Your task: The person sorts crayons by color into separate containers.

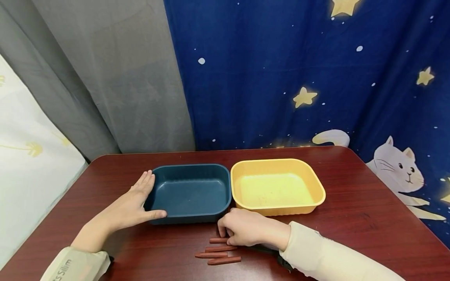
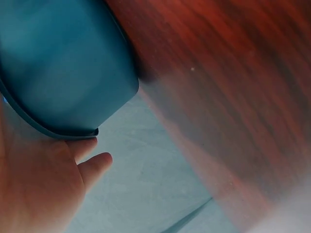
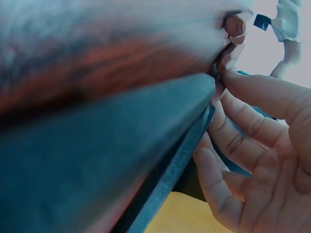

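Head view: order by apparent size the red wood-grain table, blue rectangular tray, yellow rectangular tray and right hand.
1. Table
2. Blue tray and yellow tray: too alike to rank
3. Right hand

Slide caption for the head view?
Left hand on dark blue bin, right hand at brown sticks, yellow bin behind.

Head view bright and even, pale glare on the yellow bin's (image 1: 281,189) floor. My left wrist view runs dimmer, hazing over the wood-grain table (image 2: 233,87) at lower right; beyond my right hand (image 3: 277,179), whites blow out, foreground badly blurred.
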Action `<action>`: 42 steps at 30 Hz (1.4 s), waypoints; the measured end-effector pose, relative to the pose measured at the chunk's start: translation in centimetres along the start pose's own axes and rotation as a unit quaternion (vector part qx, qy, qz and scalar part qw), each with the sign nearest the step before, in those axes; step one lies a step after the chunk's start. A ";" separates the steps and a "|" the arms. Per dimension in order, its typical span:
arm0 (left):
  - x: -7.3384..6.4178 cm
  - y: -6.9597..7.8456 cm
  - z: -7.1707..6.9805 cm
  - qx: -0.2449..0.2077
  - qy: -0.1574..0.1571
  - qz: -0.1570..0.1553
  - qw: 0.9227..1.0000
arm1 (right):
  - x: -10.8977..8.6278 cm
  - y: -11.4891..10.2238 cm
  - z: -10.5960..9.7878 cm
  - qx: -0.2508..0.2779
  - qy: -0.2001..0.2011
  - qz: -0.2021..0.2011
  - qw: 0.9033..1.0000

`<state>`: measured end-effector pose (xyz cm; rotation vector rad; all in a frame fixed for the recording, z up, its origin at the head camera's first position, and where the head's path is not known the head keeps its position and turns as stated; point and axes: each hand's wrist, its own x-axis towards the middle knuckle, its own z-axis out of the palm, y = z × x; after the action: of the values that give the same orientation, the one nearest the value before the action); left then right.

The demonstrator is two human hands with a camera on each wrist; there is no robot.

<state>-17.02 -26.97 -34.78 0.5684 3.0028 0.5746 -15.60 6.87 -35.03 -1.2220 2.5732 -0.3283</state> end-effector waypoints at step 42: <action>-0.2 -0.1 0.8 0.057 0.006 -0.006 0.998 | -0.2 0.3 -3.7 0.185 0.092 -0.070 0.976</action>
<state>-16.80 -26.85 -35.55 0.5527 3.0639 0.4107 -16.95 7.51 -31.61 -1.2790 2.4218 -0.9433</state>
